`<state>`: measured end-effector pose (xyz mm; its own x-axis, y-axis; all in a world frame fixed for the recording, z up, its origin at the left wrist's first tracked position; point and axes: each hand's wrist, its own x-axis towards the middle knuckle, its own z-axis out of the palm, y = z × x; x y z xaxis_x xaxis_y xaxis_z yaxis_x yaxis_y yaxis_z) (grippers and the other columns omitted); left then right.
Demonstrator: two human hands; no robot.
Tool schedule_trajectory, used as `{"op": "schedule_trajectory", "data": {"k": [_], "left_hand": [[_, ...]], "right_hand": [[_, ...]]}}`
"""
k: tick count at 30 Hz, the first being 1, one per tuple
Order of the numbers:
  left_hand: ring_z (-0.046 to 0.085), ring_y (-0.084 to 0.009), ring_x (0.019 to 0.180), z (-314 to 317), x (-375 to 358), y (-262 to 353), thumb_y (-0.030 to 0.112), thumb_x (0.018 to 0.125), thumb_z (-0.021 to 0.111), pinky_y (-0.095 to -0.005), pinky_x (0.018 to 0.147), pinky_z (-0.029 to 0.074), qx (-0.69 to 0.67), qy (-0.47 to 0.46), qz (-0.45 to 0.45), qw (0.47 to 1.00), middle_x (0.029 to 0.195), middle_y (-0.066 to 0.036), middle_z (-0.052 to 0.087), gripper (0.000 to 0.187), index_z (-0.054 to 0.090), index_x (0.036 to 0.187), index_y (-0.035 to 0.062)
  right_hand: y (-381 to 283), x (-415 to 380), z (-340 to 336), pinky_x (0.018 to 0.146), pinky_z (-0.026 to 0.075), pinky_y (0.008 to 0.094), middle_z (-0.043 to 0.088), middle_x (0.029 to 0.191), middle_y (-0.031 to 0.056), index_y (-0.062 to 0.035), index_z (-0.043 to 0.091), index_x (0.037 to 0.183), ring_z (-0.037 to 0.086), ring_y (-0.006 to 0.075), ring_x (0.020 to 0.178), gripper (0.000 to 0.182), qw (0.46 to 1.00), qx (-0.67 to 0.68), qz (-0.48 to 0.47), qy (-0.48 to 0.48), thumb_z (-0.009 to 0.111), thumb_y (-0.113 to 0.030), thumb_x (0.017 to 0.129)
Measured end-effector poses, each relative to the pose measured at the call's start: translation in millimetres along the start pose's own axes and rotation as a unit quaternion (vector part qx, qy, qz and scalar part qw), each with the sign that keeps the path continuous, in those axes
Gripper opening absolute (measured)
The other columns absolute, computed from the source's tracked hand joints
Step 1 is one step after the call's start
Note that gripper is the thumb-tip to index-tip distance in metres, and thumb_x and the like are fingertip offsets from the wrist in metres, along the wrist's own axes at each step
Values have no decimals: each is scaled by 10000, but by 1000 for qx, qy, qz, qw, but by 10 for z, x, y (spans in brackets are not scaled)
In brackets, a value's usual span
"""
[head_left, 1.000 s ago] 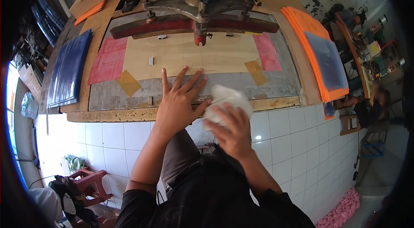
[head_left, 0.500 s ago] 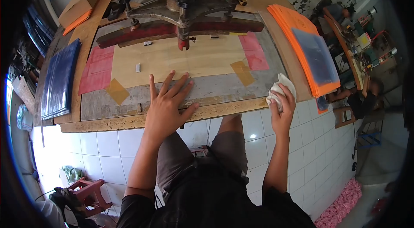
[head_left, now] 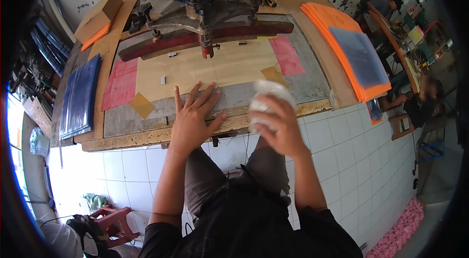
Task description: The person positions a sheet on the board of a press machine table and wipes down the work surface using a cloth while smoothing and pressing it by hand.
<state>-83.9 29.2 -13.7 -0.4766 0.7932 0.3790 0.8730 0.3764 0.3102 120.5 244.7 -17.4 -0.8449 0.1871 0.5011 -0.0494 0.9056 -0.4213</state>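
My cloth is off-white; the surface before me is mottled grey, the sheet on it pale tan. Pinkish-red patches flank the sheet's left and right edges, amber tape its front edge. Orange covers line the table's right edge, dark blue sleeves its left.

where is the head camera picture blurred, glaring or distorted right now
Head view: the right hand and its white cloth look blurred, the left hand sharper; head view: glare marks the dark blue sheets, and bright light washes out floor tiles at lower left; head view: tile lines curve at right, corners black.
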Motion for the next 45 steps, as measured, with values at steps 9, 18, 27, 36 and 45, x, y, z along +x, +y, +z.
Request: {"op": "schedule_trajectory", "data": {"k": [9, 18, 27, 36, 45], "left_hand": [[447, -351, 1630, -10, -8, 23, 483, 1017, 781, -719, 1388, 87, -15, -6, -3, 1000, 1693, -32, 602, 624, 733, 1510, 104], [448, -348, 1631, -30, -25, 16, 488, 998, 800, -715, 1390, 84, -13, -10, -7, 1000, 1690, -33, 604, 632, 740, 1503, 113], [462, -351, 1616, -24, -1, 21, 512, 990, 800, -720, 1388, 100, -17, -5, -1, 1000, 1676, -43, 612, 631, 754, 1477, 113], [550, -329, 1523, -56, -95, 75, 508, 964, 835, -684, 1378, 221, -17, 14, 42, 999, 1538, -61, 686, 581, 781, 1393, 119], [671, -269, 1339, 14, -517, 236, 458, 928, 896, -598, 1295, 398, -57, 44, 93, 993, 1287, -28, 741, 481, 814, 1306, 173]], "right_hand": [[417, 112, -30, 1255, 431, 574, 570, 1651, 118, -191, 768, 1410, 557, 394, 1498, 406, 991, -96, 84, 44, 796, -190, 1005], [689, 529, 20, 1277, 417, 573, 592, 1616, 97, -181, 747, 1440, 549, 379, 1509, 437, 997, -64, 43, 15, 795, -207, 1006], [234, 269, -44, 1267, 434, 571, 603, 1644, 87, -203, 780, 1426, 573, 403, 1500, 461, 998, -16, -41, -41, 801, -102, 977], [803, -131, -599, 1323, 280, 659, 612, 1658, 60, -190, 766, 1451, 484, 363, 1581, 405, 940, -297, 115, 125, 750, -202, 1046], [129, -711, 11, 1247, 391, 522, 757, 1453, -23, -195, 833, 1297, 663, 237, 1392, 360, 992, -113, -2, 50, 857, -125, 944]]}}
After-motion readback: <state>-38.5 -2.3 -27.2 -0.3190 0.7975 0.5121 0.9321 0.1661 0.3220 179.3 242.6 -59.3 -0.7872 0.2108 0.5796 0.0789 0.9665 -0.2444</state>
